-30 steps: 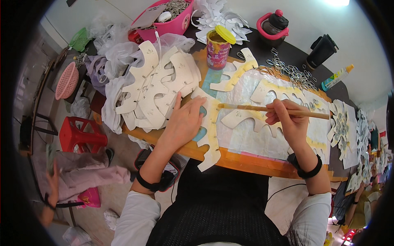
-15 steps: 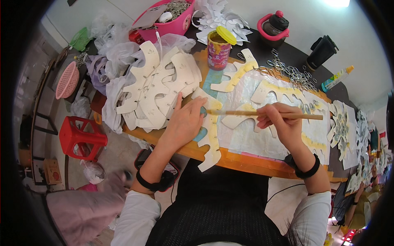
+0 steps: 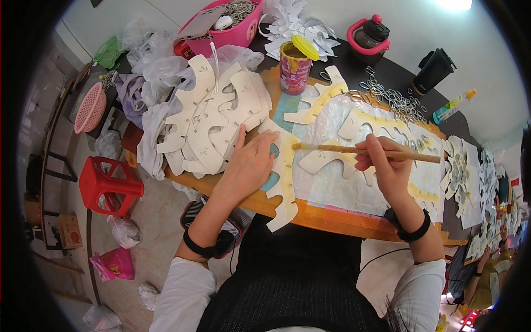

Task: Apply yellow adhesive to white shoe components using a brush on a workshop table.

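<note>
My left hand (image 3: 249, 169) lies with stretched fingers on an off-white cut-out piece (image 3: 283, 205) with scalloped edges and a yellow smear along it. The piece rests at the table's near edge, its lower end sticking out past it. In my right hand (image 3: 385, 169) a thin wooden stick (image 3: 409, 155) is pinched, held nearly level. Its yellowish tip is at the right edge of that piece, by the smear. Right of it lies a similar piece (image 3: 321, 160) with yellow on it, partly behind the stick.
A pile of off-white pieces (image 3: 215, 119) is left of my hand. Behind stand an uncapped tub of yellow paste (image 3: 294, 69), a pink basket (image 3: 243, 30), metal rings (image 3: 392, 97), a jug (image 3: 369, 41), a black tumbler (image 3: 434, 72) and a bottle (image 3: 453, 106). A red stool (image 3: 110, 185) is at left.
The stick's tip has moved right across the piece to its edge, and my right hand shifted slightly right. My left hand stays. A person in lilac clothing has left the lower left, uncovering a pink bag.
</note>
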The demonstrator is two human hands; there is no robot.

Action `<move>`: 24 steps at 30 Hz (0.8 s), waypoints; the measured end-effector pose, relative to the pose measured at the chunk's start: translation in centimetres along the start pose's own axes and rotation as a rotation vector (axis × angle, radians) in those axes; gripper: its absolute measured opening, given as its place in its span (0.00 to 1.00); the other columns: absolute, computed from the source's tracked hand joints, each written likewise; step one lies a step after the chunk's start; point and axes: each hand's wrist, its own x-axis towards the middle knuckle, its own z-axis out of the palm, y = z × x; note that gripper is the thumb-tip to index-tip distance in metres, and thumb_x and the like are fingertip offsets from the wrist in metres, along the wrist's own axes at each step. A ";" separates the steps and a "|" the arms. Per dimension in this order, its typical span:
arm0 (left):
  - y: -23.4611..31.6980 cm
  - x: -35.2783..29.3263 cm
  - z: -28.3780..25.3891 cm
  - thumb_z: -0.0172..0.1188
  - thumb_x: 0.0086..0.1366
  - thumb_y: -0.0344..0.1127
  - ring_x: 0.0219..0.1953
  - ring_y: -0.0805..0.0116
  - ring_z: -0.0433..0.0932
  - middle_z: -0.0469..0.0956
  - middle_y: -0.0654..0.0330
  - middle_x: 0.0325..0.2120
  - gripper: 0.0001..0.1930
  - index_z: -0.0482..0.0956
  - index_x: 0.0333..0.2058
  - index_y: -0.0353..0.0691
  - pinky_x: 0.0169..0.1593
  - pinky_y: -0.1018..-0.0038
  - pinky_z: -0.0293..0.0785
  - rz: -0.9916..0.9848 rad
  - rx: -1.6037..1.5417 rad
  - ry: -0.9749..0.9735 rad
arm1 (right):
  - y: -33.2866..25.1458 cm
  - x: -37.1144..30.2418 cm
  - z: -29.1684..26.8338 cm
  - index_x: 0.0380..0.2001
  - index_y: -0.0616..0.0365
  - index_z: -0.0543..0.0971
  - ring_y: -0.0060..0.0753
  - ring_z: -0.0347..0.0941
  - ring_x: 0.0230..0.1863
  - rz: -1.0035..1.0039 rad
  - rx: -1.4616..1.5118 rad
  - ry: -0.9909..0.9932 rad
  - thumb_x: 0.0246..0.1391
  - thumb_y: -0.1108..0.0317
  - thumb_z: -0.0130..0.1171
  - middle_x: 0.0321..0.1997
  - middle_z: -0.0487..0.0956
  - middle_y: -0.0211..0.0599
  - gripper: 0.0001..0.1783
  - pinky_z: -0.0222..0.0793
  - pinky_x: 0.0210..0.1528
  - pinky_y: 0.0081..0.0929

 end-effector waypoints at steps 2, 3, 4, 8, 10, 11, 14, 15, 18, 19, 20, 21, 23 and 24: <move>0.1 0.1 -0.1 0.53 0.60 0.26 0.56 0.59 0.71 0.74 0.56 0.51 0.21 0.64 0.53 0.36 0.67 0.45 0.43 -0.004 -0.002 -0.004 | 0.2 0.1 0.4 0.30 0.71 0.81 0.20 0.77 0.22 -0.058 -0.046 -0.045 0.62 0.68 0.55 0.22 0.80 0.38 0.14 0.73 0.24 0.14; 0.1 0.0 -0.1 0.53 0.60 0.26 0.56 0.59 0.71 0.74 0.56 0.51 0.21 0.64 0.53 0.36 0.67 0.45 0.43 -0.005 -0.005 -0.003 | 0.5 0.1 0.6 0.30 0.71 0.81 0.20 0.76 0.22 -0.098 -0.071 -0.087 0.62 0.68 0.54 0.23 0.80 0.38 0.14 0.73 0.24 0.14; 0.1 0.0 -0.1 0.53 0.60 0.26 0.56 0.59 0.71 0.74 0.56 0.51 0.21 0.64 0.53 0.36 0.67 0.45 0.43 -0.006 -0.008 -0.002 | 0.7 0.2 0.7 0.30 0.71 0.81 0.20 0.76 0.22 -0.139 -0.096 -0.128 0.62 0.69 0.54 0.23 0.80 0.38 0.14 0.73 0.24 0.14; -0.1 -0.1 0.0 0.53 0.60 0.26 0.56 0.59 0.71 0.75 0.56 0.51 0.21 0.64 0.53 0.36 0.67 0.45 0.43 -0.009 -0.002 0.000 | 0.6 -0.2 0.1 0.31 0.71 0.81 0.20 0.77 0.23 -0.102 -0.018 -0.030 0.61 0.71 0.54 0.23 0.80 0.38 0.12 0.73 0.24 0.15; 0.0 0.0 0.0 0.53 0.60 0.26 0.56 0.59 0.71 0.75 0.56 0.51 0.21 0.64 0.53 0.36 0.67 0.45 0.43 -0.008 -0.007 0.001 | 0.5 -0.1 0.1 0.30 0.70 0.81 0.20 0.77 0.22 -0.120 -0.085 -0.067 0.61 0.71 0.53 0.22 0.80 0.37 0.13 0.72 0.24 0.14; 0.0 0.0 0.1 0.53 0.60 0.26 0.56 0.59 0.71 0.75 0.56 0.51 0.21 0.64 0.53 0.36 0.67 0.45 0.43 -0.008 -0.009 0.002 | 0.4 -0.3 0.1 0.30 0.70 0.81 0.20 0.76 0.21 -0.132 -0.104 -0.121 0.61 0.71 0.53 0.21 0.80 0.37 0.13 0.72 0.24 0.14; -0.1 0.0 0.0 0.53 0.60 0.26 0.57 0.59 0.71 0.75 0.55 0.51 0.21 0.64 0.53 0.36 0.67 0.45 0.43 -0.014 -0.016 -0.005 | -0.2 -0.6 0.3 0.28 0.69 0.81 0.20 0.75 0.20 -0.085 -0.034 -0.133 0.61 0.72 0.53 0.21 0.79 0.37 0.12 0.71 0.24 0.15; -0.1 -0.1 0.0 0.53 0.60 0.26 0.57 0.59 0.71 0.74 0.55 0.51 0.21 0.64 0.53 0.36 0.67 0.45 0.43 -0.012 -0.014 -0.004 | 0.0 -0.5 0.4 0.28 0.69 0.81 0.20 0.76 0.20 -0.093 -0.038 -0.077 0.61 0.72 0.53 0.21 0.79 0.37 0.12 0.71 0.24 0.15; -0.1 -0.1 0.0 0.53 0.60 0.25 0.57 0.59 0.71 0.74 0.55 0.51 0.21 0.65 0.53 0.36 0.67 0.44 0.43 -0.006 -0.008 -0.001 | 0.3 -0.6 0.1 0.29 0.69 0.81 0.20 0.76 0.21 -0.080 -0.041 -0.118 0.62 0.72 0.52 0.21 0.79 0.37 0.13 0.70 0.24 0.15; -0.2 -0.1 0.1 0.53 0.60 0.25 0.57 0.59 0.71 0.74 0.55 0.51 0.21 0.65 0.53 0.36 0.67 0.44 0.43 -0.004 -0.008 -0.001 | 0.4 -0.7 -0.1 0.29 0.69 0.81 0.20 0.76 0.21 -0.071 -0.041 -0.166 0.62 0.72 0.52 0.21 0.79 0.37 0.13 0.70 0.25 0.15; -0.2 -0.1 0.1 0.53 0.60 0.25 0.57 0.59 0.71 0.74 0.56 0.51 0.21 0.65 0.53 0.36 0.67 0.44 0.43 -0.001 -0.008 0.000 | 0.4 -0.7 -0.2 0.30 0.69 0.81 0.20 0.76 0.21 -0.061 -0.040 -0.214 0.62 0.72 0.51 0.21 0.79 0.37 0.13 0.70 0.25 0.15; -0.2 -0.1 0.1 0.53 0.60 0.25 0.57 0.59 0.71 0.74 0.56 0.51 0.21 0.65 0.53 0.36 0.67 0.44 0.43 -0.001 -0.009 0.000 | 0.4 -0.7 -0.2 0.30 0.69 0.81 0.21 0.76 0.21 -0.058 -0.027 -0.175 0.62 0.72 0.51 0.21 0.79 0.37 0.13 0.71 0.25 0.15; -0.1 -0.1 0.0 0.53 0.60 0.25 0.57 0.59 0.71 0.74 0.56 0.51 0.21 0.65 0.53 0.36 0.67 0.44 0.43 0.001 -0.009 0.001 | 0.4 -0.5 -0.2 0.30 0.69 0.81 0.21 0.76 0.21 -0.051 0.001 -0.098 0.63 0.71 0.51 0.21 0.79 0.37 0.14 0.71 0.25 0.16; 0.0 -0.1 0.0 0.53 0.60 0.25 0.57 0.59 0.71 0.74 0.56 0.51 0.21 0.65 0.53 0.36 0.67 0.44 0.43 -0.003 -0.009 0.001 | 0.3 -0.4 -0.1 0.30 0.69 0.81 0.21 0.76 0.21 -0.048 0.014 -0.060 0.63 0.71 0.51 0.21 0.79 0.37 0.14 0.71 0.25 0.16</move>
